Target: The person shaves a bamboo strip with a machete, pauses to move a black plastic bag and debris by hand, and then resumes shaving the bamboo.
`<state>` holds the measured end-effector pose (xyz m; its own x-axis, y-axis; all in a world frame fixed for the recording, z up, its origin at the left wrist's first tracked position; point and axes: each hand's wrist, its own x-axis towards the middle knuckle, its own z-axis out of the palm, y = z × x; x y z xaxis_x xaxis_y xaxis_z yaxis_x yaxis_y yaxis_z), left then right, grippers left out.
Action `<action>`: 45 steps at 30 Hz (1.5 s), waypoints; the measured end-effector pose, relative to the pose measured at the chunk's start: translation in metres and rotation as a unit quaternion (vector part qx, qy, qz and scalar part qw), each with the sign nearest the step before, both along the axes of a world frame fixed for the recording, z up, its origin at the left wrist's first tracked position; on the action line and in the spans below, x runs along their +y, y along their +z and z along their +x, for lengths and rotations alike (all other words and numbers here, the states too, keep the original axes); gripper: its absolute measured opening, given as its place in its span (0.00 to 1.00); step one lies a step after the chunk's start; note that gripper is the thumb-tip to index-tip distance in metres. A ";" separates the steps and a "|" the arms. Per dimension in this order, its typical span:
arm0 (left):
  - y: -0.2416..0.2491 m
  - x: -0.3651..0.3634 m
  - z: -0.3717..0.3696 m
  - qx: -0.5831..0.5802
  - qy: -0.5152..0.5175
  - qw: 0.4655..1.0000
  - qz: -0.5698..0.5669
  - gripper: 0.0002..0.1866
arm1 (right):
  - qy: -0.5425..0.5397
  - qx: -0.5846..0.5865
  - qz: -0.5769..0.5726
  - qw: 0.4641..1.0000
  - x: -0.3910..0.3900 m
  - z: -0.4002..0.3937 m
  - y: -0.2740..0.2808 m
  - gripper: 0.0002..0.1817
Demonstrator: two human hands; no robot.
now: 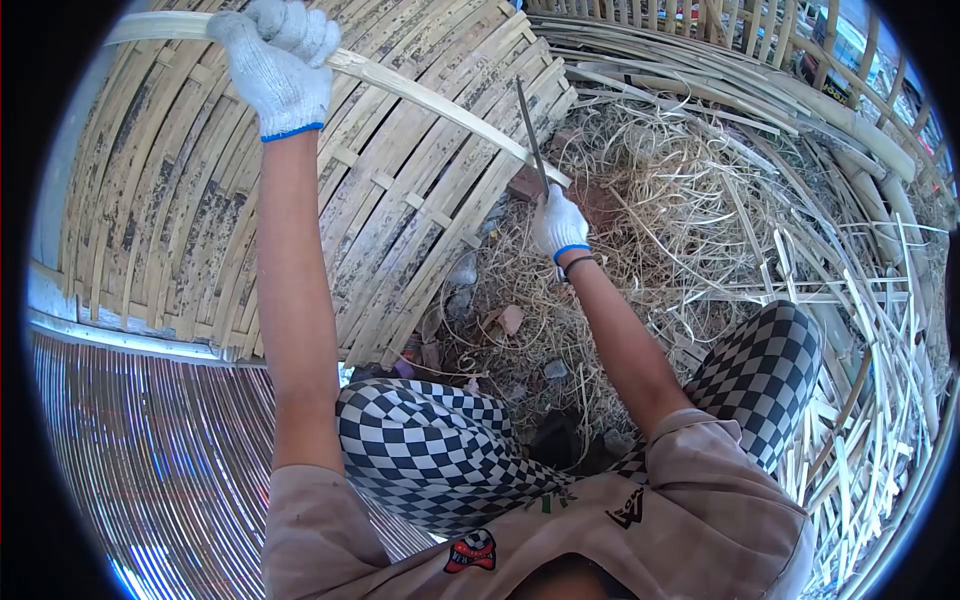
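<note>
Stretched out at the upper left, my left hand (278, 70) wears a white knit glove with a blue cuff and is closed around a long pale bamboo strip (430, 102). The strip curves from the left edge down to the right. Its right end lies right by my right hand (560, 222), also gloved, which grips a knife (531, 128) by its handle. The narrow dark blade points up and away, crossing the strip near that end. My right fingers hide the handle.
A woven bamboo panel (390, 215) spans the left. Thin shavings (680, 190) cover the ground, with a reddish brick (528, 184) below the strip's end. Split bamboo strips (880, 440) lie along the right side. A bamboo fence (680, 18) stands behind. My checkered knees frame the lower middle.
</note>
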<state>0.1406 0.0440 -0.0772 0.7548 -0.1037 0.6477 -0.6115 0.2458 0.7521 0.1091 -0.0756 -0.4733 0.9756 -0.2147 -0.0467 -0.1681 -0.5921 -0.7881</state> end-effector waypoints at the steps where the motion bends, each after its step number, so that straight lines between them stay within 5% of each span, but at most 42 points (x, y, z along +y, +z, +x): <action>1: -0.001 0.004 0.004 -0.004 -0.028 1.000 0.003 0.34 | 0.011 0.006 0.004 1.000 -0.002 0.000 -0.002 0.13; 3: 0.001 0.012 0.008 -0.014 -0.085 0.996 0.005 0.34 | 0.004 -0.002 0.008 1.000 0.005 0.006 0.006 0.13; 5: 0.000 0.010 0.008 -0.007 -0.027 1.000 -0.001 0.35 | 0.006 -0.022 0.014 1.000 0.010 0.007 0.018 0.12; 10: 0.004 0.007 0.006 0.011 0.010 1.000 -0.014 0.34 | 0.057 -0.143 0.048 0.987 0.017 -0.032 0.123 0.13; 13: 0.001 0.010 0.008 0.028 -0.045 0.998 0.025 0.34 | 0.064 -0.224 0.063 0.970 0.017 -0.028 0.112 0.12; 15: -0.010 0.008 0.012 0.048 -0.110 0.992 0.042 0.33 | 0.014 -0.211 0.035 0.977 0.020 -0.012 0.062 0.10; 17: -0.014 0.005 0.007 0.048 -0.059 0.997 0.034 0.33 | 0.015 -0.102 0.028 0.994 0.013 -0.005 0.013 0.12; 22: -0.015 0.035 0.018 0.060 -0.018 0.998 0.022 0.37 | 0.050 -0.056 0.002 0.997 0.021 -0.013 0.047 0.14; 29: -0.019 0.027 0.012 0.068 -0.056 0.996 0.024 0.37 | 0.086 -0.198 0.026 0.976 0.024 -0.038 0.117 0.12; 33: -0.023 0.022 0.007 0.052 -0.078 0.994 0.058 0.36 | 0.025 -0.095 -0.013 0.995 0.019 0.001 0.009 0.12; 35: -0.027 0.027 0.006 0.041 -0.079 0.994 0.070 0.36 | 0.043 -0.065 -0.007 0.997 0.000 -0.006 0.002 0.13; 39: -0.026 0.033 0.009 0.058 -0.073 0.994 0.052 0.37 | 0.049 -0.037 -0.004 0.998 0.014 -0.012 0.045 0.12; 45: -0.020 0.025 0.012 0.059 -0.075 0.994 0.055 0.37 | 0.078 -0.182 0.017 0.980 0.019 -0.030 0.109 0.10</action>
